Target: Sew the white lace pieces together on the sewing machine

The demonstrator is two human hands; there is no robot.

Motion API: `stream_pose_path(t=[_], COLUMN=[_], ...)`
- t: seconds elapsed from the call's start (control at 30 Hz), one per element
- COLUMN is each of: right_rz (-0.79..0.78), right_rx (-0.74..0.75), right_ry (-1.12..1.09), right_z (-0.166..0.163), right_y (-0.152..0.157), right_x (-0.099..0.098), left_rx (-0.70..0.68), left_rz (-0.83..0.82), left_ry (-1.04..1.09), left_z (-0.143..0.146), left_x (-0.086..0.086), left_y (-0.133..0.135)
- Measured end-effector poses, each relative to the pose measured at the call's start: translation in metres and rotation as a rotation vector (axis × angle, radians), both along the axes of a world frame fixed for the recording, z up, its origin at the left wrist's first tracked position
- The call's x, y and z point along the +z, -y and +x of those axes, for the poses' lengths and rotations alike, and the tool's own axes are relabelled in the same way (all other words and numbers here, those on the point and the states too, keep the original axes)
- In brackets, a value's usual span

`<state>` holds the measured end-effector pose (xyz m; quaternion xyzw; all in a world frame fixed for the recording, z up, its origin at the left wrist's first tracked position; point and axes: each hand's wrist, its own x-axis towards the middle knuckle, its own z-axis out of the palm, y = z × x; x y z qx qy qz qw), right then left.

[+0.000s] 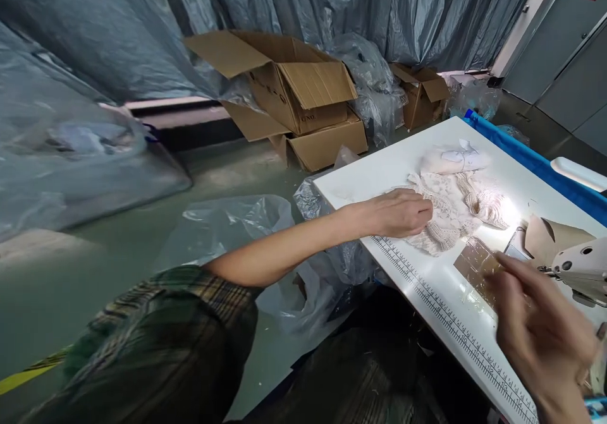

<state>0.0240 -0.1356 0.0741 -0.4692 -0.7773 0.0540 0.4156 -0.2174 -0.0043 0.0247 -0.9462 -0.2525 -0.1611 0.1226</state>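
The person's left arm reaches out nearly straight from a plaid sleeve (190, 310) towards two o'clock, forearm bare and the wrist crossing the near edge of the white bench (370, 174). The left hand (396, 214) lies palm down with the fingers close together and lightly bent, the fingertips resting on the nine o'clock edge of a cream lace fabric (450, 215). It presses on the fabric rather than closing around it. The fabric lies crumpled near the middle of the bench, brightly lit at its three o'clock side, with a paler folded piece (453, 158) just beyond it at twelve o'clock. The right hand (535, 329) hovers at the lower right, blurred, back towards the camera, fingers loosely spread and holding nothing. Its forefinger points towards ten o'clock at a brown patch (474, 261) on the bench. A sewing machine (581, 269) sits just at its one o'clock. A printed ruler (450, 323) runs along the bench's front edge, between the two hands. Open cardboard boxes (294, 89) stand on the floor, well apart at eleven o'clock.
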Motion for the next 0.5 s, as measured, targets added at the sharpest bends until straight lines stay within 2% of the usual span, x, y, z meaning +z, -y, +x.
stream_pose_path(t=[0.13, 0.23, 0.4, 0.5], right_rz=[0.042, -0.040, -0.248, -0.284], right_rx=[0.043, 0.036, 0.176, 0.155], right_ry=[0.205, 0.207, -0.016, -0.064], right_z=[-0.028, -0.032, -0.022, -0.014], right_y=[-0.047, -0.051, -0.015, 0.007], right_x=[-0.031, -0.042, -0.023, -0.012], left_rx=[0.081, 0.041, -0.074, -0.198], left_rz=[0.033, -0.092, -0.345, -0.527], left_ry=[0.056, 0.131, 0.184, 0.221], left_z=[0.008, 0.012, 0.024, 0.041], left_x=[0.015, 0.028, 0.042, 0.052], left_y=[0.013, 0.027, 0.051, 0.065])
